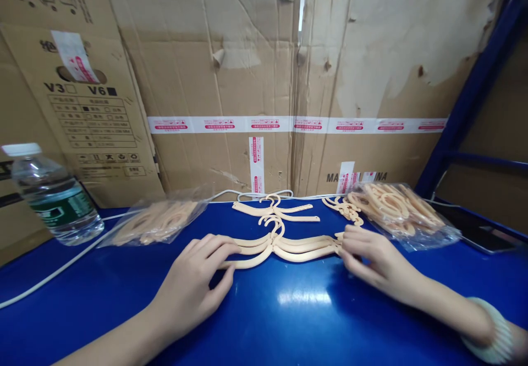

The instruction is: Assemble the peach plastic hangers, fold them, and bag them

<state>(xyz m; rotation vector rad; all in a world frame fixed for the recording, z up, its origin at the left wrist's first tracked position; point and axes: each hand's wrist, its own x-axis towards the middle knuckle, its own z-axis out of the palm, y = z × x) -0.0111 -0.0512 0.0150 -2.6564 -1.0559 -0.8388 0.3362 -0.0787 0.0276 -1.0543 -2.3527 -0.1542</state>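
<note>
A small group of beige plastic clothes hangers (307, 256) lies in front of me, arms spread left and right, hooks toward the back. My left hand (198, 275) has its fingers and thumb around the left ends of these hangers. At the other side, my right hand (367, 253) is closed about the right ends, its fingertips partly hiding them. Just behind lie further beige hangers (297, 218) with their hooks overlapping. Small loose beige pieces (342, 206) rest behind my right hand.
Clear plastic bags of beige parts lie at the left (159, 223) and right (400, 209) of the blue table (289, 322). A water bottle (58, 201) stands far left, near a white cable (53, 283). A dark phone-like slab (487, 234) lies right. Cardboard (223, 80) walls the back.
</note>
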